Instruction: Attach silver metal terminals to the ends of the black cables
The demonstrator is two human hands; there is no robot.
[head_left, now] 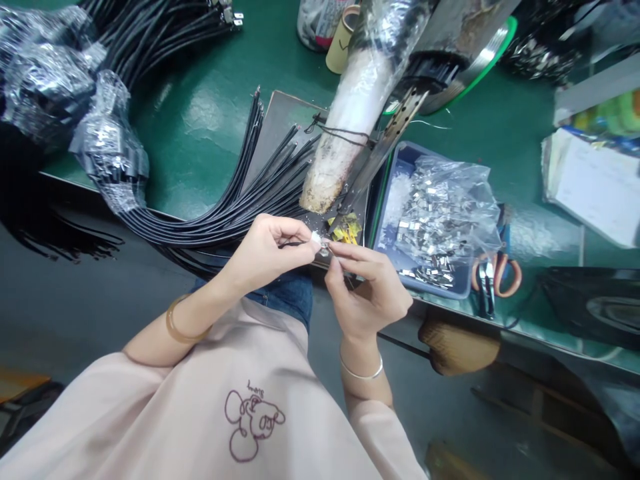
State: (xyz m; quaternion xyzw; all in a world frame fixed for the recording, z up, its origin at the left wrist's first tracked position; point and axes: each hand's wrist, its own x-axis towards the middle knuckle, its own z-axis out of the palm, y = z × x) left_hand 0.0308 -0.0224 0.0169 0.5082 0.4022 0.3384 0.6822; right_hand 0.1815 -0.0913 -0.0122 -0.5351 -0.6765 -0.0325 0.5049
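My left hand [273,253] is closed in a pinch, with a small white plastic piece [315,237] at its fingertips. Against it, my right hand [367,287] pinches a small shiny metal piece [325,251], too small to make out exactly. The fingertips of both hands nearly meet at the bench's front edge. Just behind them is the blunt end of a plastic-wrapped post [345,127], tied round with dark wire. Black cables [200,227] run behind my left hand, their stripped ends on a grey board [280,113]. A yellow wrapper scrap [345,229] lies beyond my fingers.
A blue tray [465,283] holds metal terminals [430,220] and a clear bag. Orange-handled scissors [509,277] and pliers [485,287] lie right of it. Plastic-wrapped cable bundles [113,133] occupy the left of the green bench [195,113]. A green-rimmed reel [465,80] stands behind; papers [595,180] lie right.
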